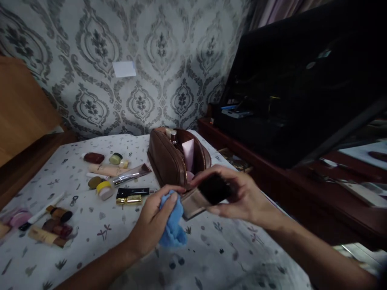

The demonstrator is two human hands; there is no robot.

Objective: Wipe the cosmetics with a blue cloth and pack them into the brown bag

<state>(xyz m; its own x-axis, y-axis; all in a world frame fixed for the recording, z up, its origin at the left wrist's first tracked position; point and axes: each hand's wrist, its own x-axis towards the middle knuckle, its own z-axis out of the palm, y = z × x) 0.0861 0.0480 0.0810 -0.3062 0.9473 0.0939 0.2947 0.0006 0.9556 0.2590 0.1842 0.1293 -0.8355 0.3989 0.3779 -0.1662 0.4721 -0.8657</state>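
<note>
My left hand (155, 225) is closed on a crumpled blue cloth (173, 225), pinched under the thumb. In my right hand (242, 193) is a rectangular bottle (195, 203) with a clear-looking, beige-toned body and a wide black cap, held on its side. The bottle's base end meets the cloth, and the exact contact is partly hidden. Just behind both hands stands an open brown cosmetic bag (167, 159), with a pale pink tube (188, 155) and other items upright inside it. A black tube (133, 191) and a gold tube (128, 199) lie left of the cloth.
Several cosmetics, among them a silver tube (131, 175) and a yellow-lidded jar (105, 190), lie across the patterned sheet (99, 249). More makeup items sit at the left, near a brown bottle (59, 213). A large black screen (287, 88) leans over the dark red furniture at right.
</note>
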